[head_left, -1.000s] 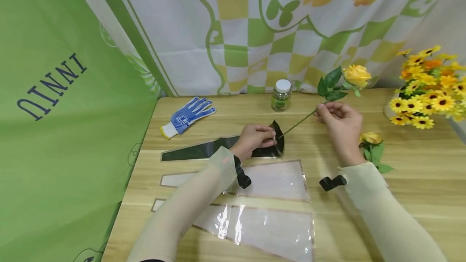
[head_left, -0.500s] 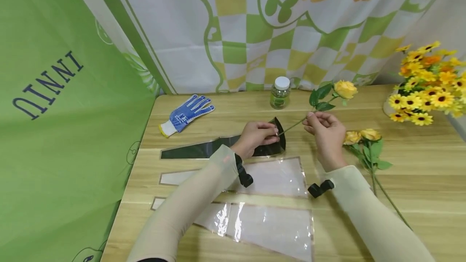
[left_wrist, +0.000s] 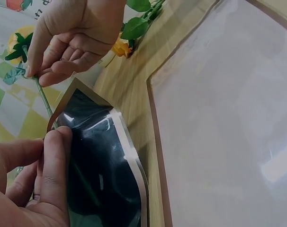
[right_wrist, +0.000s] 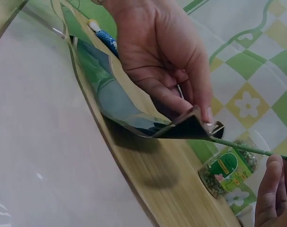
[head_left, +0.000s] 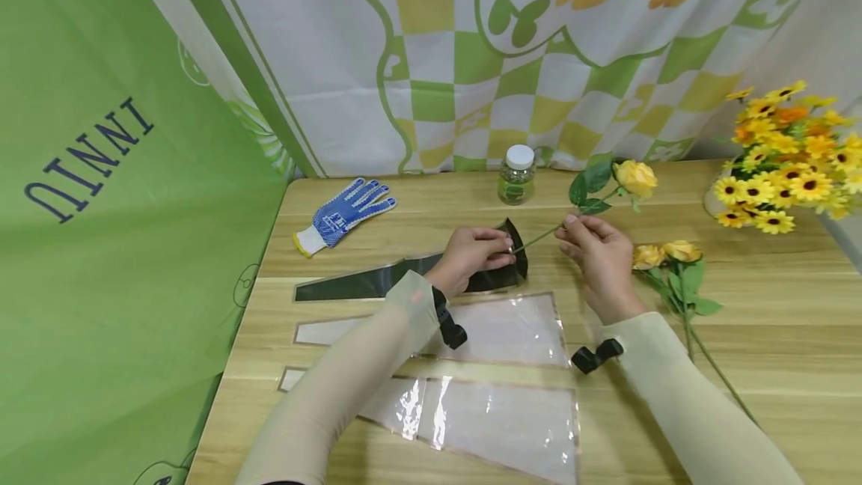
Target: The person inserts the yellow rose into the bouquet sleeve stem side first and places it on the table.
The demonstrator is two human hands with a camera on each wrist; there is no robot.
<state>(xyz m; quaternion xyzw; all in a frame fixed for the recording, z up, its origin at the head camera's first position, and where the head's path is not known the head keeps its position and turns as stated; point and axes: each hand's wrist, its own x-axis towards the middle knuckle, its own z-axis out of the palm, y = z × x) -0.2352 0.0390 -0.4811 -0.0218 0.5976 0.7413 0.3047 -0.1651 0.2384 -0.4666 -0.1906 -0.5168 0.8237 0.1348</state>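
Note:
In the head view my left hand (head_left: 471,254) pinches the upper edge of a black flower sleeve (head_left: 357,284) near its wide mouth. My right hand (head_left: 601,264) pinches the green stem of a yellow artificial rose (head_left: 635,178) below its leaves. The stem slants down into the sleeve's mouth, and the left wrist view shows it running inside the dark film (left_wrist: 108,165). From the right wrist view, the sleeve's mouth is lifted off the table, with the left thumb and fingers at its rim. The stem's lower end cannot be made out.
Two clear sleeves (head_left: 501,425) with brown borders lie nearer the person. Two yellow roses (head_left: 682,251) lie beside the right forearm. A lidded jar (head_left: 517,177), a blue work glove (head_left: 346,214) and a pot of yellow flowers (head_left: 784,163) stand or lie toward the back.
My right hand has moved left and down with the rose, bringing its bloom nearer the sleeve. The lying roses have come into fuller view. My left hand stays nearly still.

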